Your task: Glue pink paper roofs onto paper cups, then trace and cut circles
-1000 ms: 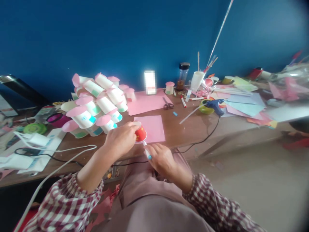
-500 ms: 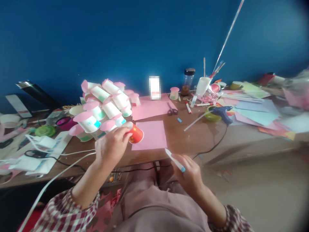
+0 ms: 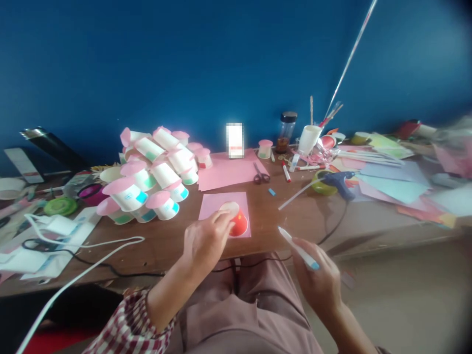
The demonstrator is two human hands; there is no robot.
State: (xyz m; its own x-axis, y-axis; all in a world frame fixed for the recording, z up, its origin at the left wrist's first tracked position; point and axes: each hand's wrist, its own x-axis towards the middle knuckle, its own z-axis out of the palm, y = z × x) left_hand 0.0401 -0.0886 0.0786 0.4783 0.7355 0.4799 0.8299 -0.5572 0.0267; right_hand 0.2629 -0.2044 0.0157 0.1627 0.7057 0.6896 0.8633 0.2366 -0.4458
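My left hand (image 3: 212,236) is closed on a red paper cup (image 3: 239,223), tilted over a square of pink paper (image 3: 211,200); whether the cup touches the sheet I cannot tell. Held in my right hand (image 3: 319,270) is a white pen with a light blue end (image 3: 300,250), its tip pointing up and left, apart from the paper. Behind the square lies a larger stack of pink sheets (image 3: 224,172). To the left, white paper cups with pink discs on them (image 3: 162,204) are piled up.
Scissors (image 3: 261,176), a red-capped marker (image 3: 286,172) and a small blue piece (image 3: 272,191) lie behind. A blue glue gun (image 3: 337,183) with its cord is at right, near coloured papers (image 3: 391,172). White cables (image 3: 92,243) cross the left side.
My left hand has carried the red cup right and down over the pink square. My right hand, with the pen, has moved right and down, away from the paper's corner.
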